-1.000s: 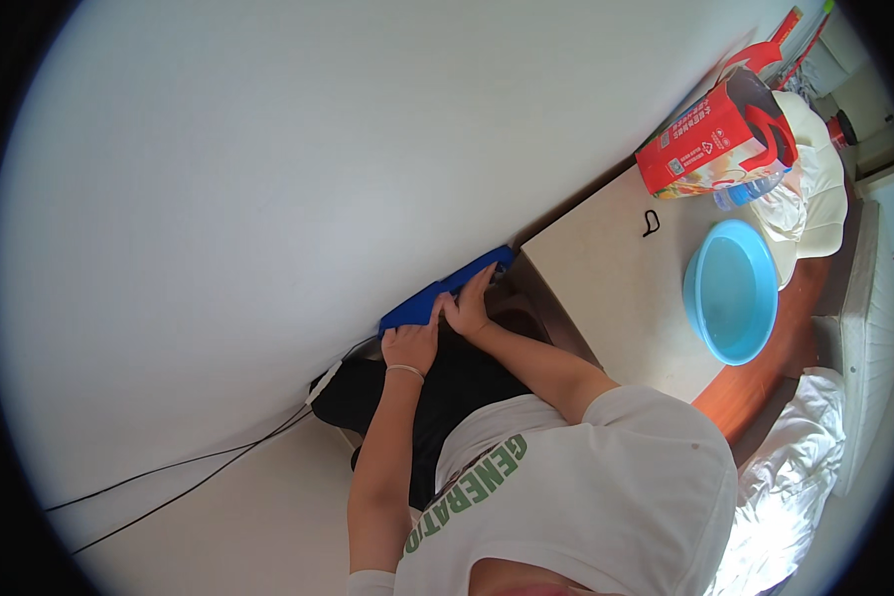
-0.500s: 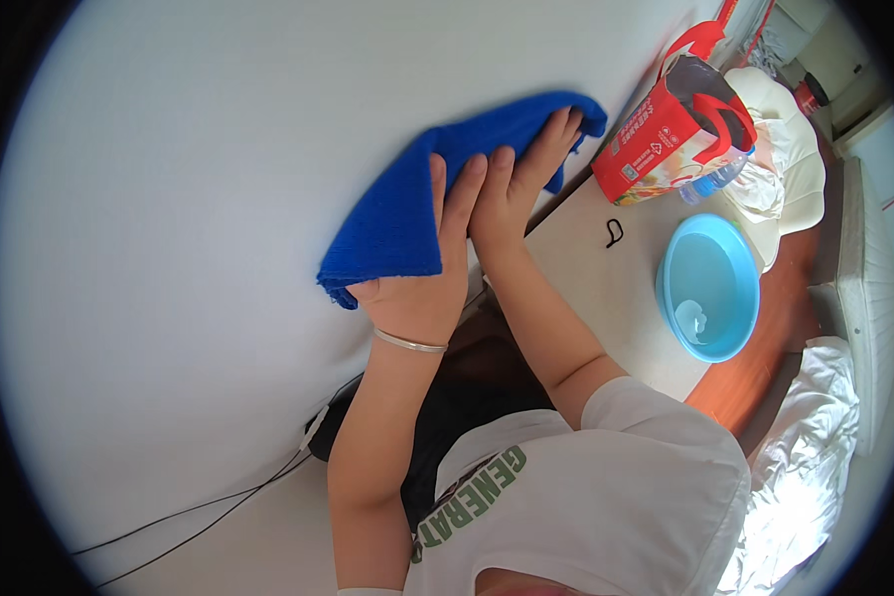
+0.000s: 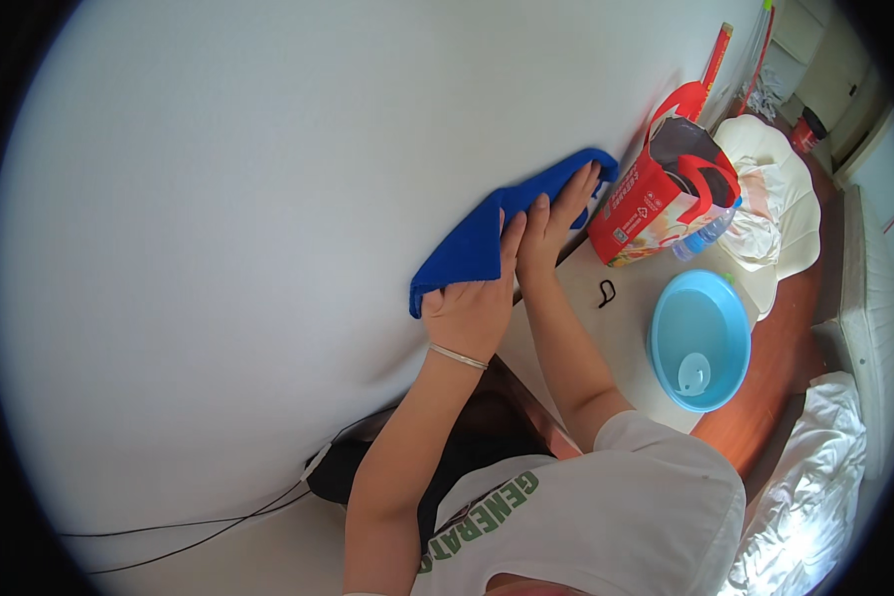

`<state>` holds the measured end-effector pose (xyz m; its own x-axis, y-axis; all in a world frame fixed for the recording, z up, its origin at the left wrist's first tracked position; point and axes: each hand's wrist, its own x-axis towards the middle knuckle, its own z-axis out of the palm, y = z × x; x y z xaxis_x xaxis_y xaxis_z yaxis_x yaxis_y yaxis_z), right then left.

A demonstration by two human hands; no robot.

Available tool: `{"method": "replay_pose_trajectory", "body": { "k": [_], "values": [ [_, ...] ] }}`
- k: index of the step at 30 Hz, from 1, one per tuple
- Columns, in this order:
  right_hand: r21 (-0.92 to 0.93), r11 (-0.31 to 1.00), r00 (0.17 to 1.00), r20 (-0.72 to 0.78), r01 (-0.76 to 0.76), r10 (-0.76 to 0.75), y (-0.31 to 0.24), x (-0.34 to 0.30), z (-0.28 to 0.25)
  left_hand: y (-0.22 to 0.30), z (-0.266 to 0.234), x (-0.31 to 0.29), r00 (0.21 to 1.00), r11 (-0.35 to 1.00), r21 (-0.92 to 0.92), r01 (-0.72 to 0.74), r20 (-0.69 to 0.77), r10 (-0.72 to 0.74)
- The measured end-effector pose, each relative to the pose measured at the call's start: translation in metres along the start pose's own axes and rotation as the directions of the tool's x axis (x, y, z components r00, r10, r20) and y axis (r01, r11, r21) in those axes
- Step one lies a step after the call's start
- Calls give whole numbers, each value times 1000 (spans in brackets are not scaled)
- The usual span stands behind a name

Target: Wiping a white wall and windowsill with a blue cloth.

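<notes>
A blue cloth (image 3: 465, 246) is spread against the white wall (image 3: 238, 199), its edges folded and bent. My left hand (image 3: 471, 310), with a silver bangle (image 3: 458, 356) at the wrist, presses on the cloth's lower part; a flap of it is caught between thumb and fingers. Higher up and to the right, my right hand (image 3: 546, 238) lies on the cloth with its fingers stretched out flat, their tips near its upper end. The two hands are close together, and some of the left fingers are hidden by the cloth.
Right of my hands, a pale tabletop (image 3: 626, 328) bears a light-blue basin (image 3: 700, 343) of water, a red carton bag (image 3: 656, 199), a plastic bottle (image 3: 705, 233) and a black loop (image 3: 606, 293). A cream chair (image 3: 795, 219) stands beyond. Black cables (image 3: 209, 523) run at lower left.
Both hands and the cloth have shifted right and down in the picture, closer to the red bag. The bag and basin also sit lower in view. Both hands remain on the cloth.
</notes>
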<state>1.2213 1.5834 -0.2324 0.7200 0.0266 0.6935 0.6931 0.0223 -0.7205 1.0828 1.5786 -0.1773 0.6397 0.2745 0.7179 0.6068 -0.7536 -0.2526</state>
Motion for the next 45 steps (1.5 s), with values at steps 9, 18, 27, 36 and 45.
{"method": "replay_pose_trajectory", "body": {
  "k": [9,18,27,36,45],
  "values": [
    [193,770,747,191,608,-637,-208,4,16,-128,-85,-39,887,890,218,400,-337,-316],
    [551,592,591,207,588,-780,-251,-71,45,-180,-88,-99,504,308,-879,364,-92,-859],
    [26,929,928,-46,370,-369,-107,87,9,-46,-62,85,948,954,255,158,-311,-74],
    [-30,985,986,14,-169,169,54,-25,-6,23,36,7,973,974,-101,-205,86,213],
    [61,960,960,46,272,-275,-114,-19,18,-79,-55,-14,973,989,-51,141,-176,-148]
  ]
}}
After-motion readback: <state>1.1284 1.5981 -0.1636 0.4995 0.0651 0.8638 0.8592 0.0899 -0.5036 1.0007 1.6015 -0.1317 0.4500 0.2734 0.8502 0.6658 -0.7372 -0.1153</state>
